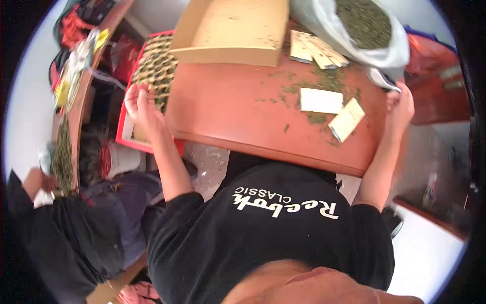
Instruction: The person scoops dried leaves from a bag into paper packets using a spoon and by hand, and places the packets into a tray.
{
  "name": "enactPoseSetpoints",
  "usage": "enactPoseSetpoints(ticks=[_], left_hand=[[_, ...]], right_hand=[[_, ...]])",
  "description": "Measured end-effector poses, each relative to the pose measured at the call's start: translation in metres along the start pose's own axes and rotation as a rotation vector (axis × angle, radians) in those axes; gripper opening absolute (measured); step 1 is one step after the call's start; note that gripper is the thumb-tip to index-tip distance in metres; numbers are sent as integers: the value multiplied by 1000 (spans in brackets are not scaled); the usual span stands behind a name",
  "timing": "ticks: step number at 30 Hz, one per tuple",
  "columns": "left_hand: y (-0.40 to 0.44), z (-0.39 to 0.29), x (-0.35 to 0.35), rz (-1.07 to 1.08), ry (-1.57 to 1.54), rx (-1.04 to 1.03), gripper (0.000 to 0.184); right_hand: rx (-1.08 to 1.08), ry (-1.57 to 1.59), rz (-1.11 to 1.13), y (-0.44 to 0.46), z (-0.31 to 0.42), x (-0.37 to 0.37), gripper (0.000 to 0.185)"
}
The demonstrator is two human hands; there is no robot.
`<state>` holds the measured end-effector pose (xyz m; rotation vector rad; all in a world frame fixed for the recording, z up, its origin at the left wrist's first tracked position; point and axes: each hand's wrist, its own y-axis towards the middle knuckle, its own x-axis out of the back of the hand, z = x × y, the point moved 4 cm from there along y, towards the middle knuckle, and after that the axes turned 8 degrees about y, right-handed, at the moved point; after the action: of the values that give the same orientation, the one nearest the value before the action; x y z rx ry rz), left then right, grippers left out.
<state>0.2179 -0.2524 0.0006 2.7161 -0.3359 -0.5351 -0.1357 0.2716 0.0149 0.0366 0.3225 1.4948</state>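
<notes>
My left hand [144, 106] is over the edge of a red box [121, 121] at the left of the table, its fingers loosely curled and apart, with nothing visible in them. Inside the box are rows of small paper pockets [154, 63] with dark filling. At the table's right side my right hand [401, 107] is closed around the handle of a metal scoop [383, 80], beside a white sack [349, 38] of dried green leaf [367, 23]. Between the hands lie a white paper packet [321, 100] and a cream packet [347, 120] among scattered leaf.
An open cardboard box [228, 55] stands at the table's back. More paper packets [316, 48] lie beside the sack. The brown table [228, 106] ends just before my body. A co-worker's hand [40, 182] is at far left, near a shelf [83, 96] and a leaf bundle [63, 157].
</notes>
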Motion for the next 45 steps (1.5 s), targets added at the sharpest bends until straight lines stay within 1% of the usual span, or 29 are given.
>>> enactPoseSetpoints(ticks=[2,4,6,7,9,10,12,15,18,19,22,23,25,27,28,30,33,36,39,42,45], left_hand=[[-34,-33,-54,345,-98,-21,22],[-70,-74,-99,668,-3,-274,21],[-106,-113,-141,931,-172,-494,21],[-126,-133,-159,1048,-322,-524,18],[-148,-181,-185,1289,-453,-620,12],[-158,-201,-193,1414,-429,-689,9],[-180,-218,-200,1298,-587,-763,8],[-195,-229,-208,1296,-566,-806,11],[-215,-226,-224,1366,-558,-661,13],[-220,-219,-222,1353,-615,-652,13],[-234,-214,-236,1418,-579,-674,16],[-241,-205,-240,1435,-479,-841,25],[-249,-187,-253,1573,-119,-993,22],[-253,-153,-273,1555,208,-1154,35],[-255,-136,-281,1571,436,-1152,37],[-252,-103,-295,1647,558,-1118,39],[-254,-71,-304,1669,601,-1240,41],[-260,-55,-308,1740,600,-1232,40],[-264,-51,-313,1747,563,-1233,39],[-267,-45,-318,1770,623,-1184,40],[-271,-40,-319,1768,600,-1130,43]], right_hand=[[15,9,23,-5,5,-6,25],[4,35,42,-6,4,-5,24],[-14,68,55,-9,6,-7,24],[-21,57,51,-11,8,-9,24],[-43,35,37,-15,11,-10,24],[-45,31,46,-18,13,-11,24],[-47,25,67,-19,17,-12,24],[-47,72,92,-21,18,-14,25],[-51,82,108,-25,20,-16,26],[-48,91,116,-25,20,-16,26],[-41,141,149,-25,18,-14,26],[-45,152,154,-26,18,-15,27],[-58,159,159,-26,19,-16,28],[-51,178,161,-27,20,-16,27],[-48,188,162,-27,20,-16,26],[-45,187,167,-27,20,-15,27],[-46,190,158,-27,22,-14,28],[-44,195,163,-26,20,-14,28],[-49,207,167,-27,20,-15,28],[-51,201,172,-27,20,-15,27],[-39,189,169,-27,20,-15,27]])
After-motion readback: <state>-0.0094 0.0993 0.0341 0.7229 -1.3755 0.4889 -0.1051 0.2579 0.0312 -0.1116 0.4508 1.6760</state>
